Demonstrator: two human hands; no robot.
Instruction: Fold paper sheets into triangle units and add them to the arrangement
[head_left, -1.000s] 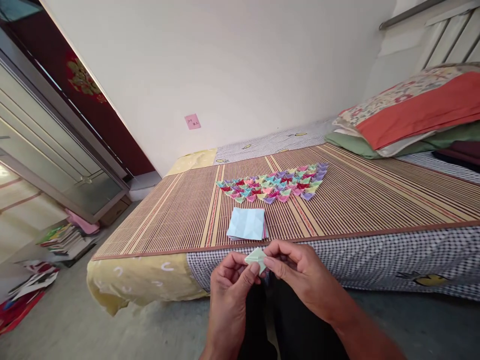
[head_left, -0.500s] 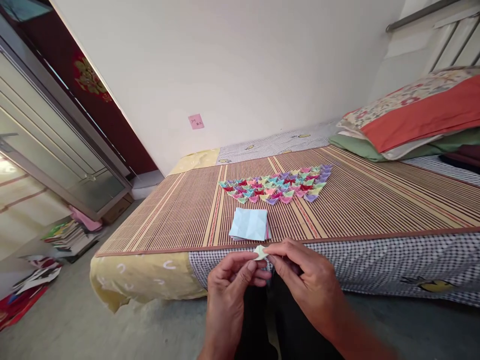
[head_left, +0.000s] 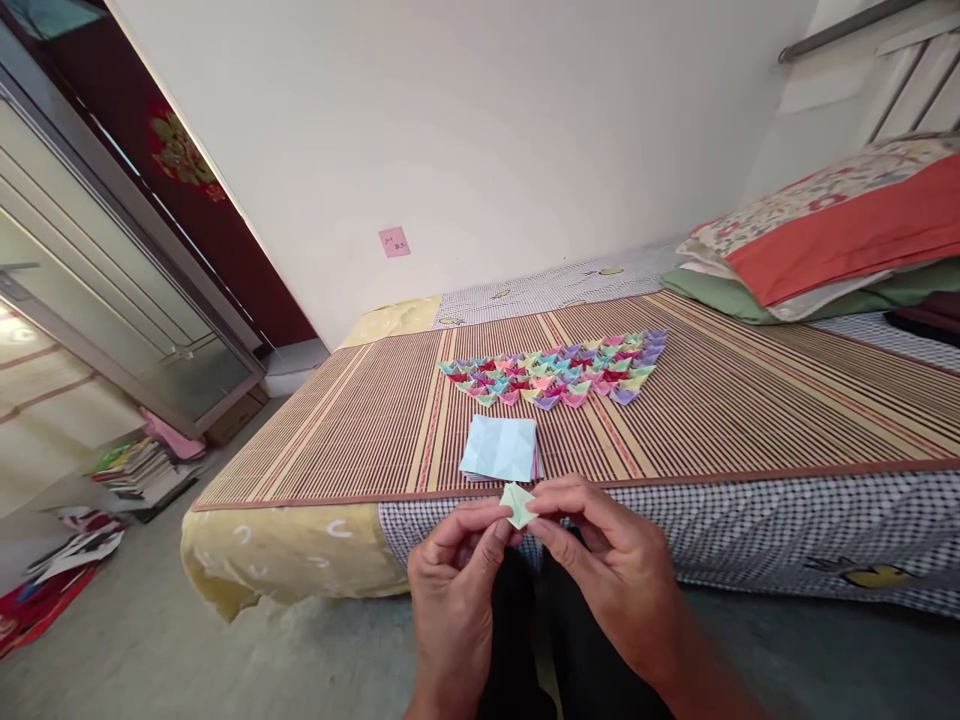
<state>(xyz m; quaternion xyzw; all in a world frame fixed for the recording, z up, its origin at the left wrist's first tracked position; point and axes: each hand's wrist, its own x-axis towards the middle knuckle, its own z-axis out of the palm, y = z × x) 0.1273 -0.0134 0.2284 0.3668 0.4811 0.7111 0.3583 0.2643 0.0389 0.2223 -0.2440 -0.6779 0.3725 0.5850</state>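
A small folded piece of pale green paper (head_left: 518, 506) is held up at the bed's front edge. My left hand (head_left: 459, 580) pinches its left side between thumb and fingers. On its right side, my right hand (head_left: 611, 565) grips it with thumb and forefinger. Just beyond the hands, a stack of square papers (head_left: 499, 448) with a light blue sheet on top lies on the striped mat (head_left: 360, 430). Farther back stand rows of small folded paper pieces (head_left: 551, 375) in many colours.
Pillows (head_left: 847, 225) lie at the bed's right end. A pink note (head_left: 394, 242) is on the wall. Books (head_left: 139, 470) are piled on the floor at left, near a glass-panelled door (head_left: 120, 260). A checked cloth (head_left: 750, 530) hangs over the bed's front.
The pale green paper now shows a broader, diamond-shaped face between the fingers. My left fingers have curled in closer beneath it, and both hands still hold it.
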